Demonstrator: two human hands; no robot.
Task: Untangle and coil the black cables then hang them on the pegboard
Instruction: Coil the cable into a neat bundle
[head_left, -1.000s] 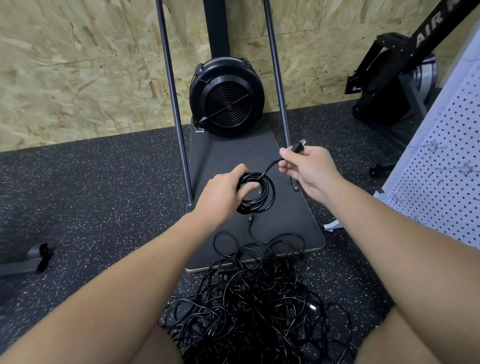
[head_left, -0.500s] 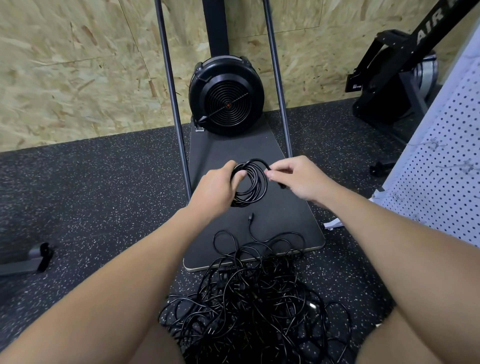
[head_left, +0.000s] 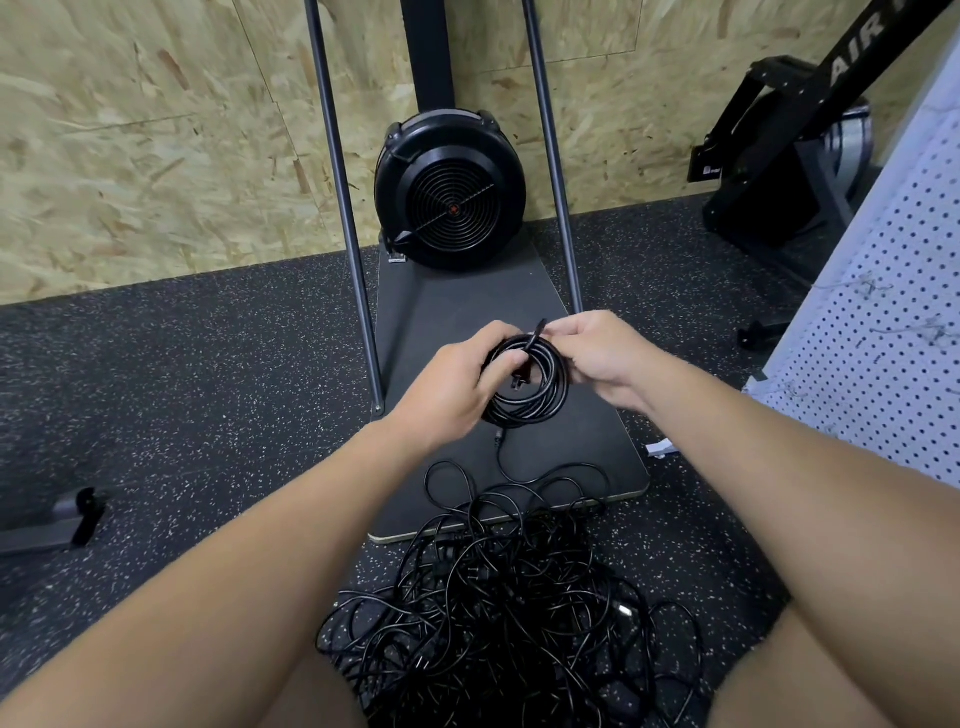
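**Coil held between both hands above the tangle**

The left hand (head_left: 447, 384) grips the left side of a coiled black cable (head_left: 540, 395), fingers curled through the loop. The right hand (head_left: 597, 358) pinches the cable's free end (head_left: 537, 335) at the top of the coil; that end runs near to far across the windings, its tip pointing away toward the fan housing (head_left: 451, 189). The coil stands roughly upright, its open face turned toward the camera, held over the dark platform (head_left: 441, 306). Near the person, a tangled heap of black cables (head_left: 498, 613) lies on the speckled floor (head_left: 182, 389), its far loops overlapping the platform's near edge. A white pegboard (head_left: 893, 332) stands at right.
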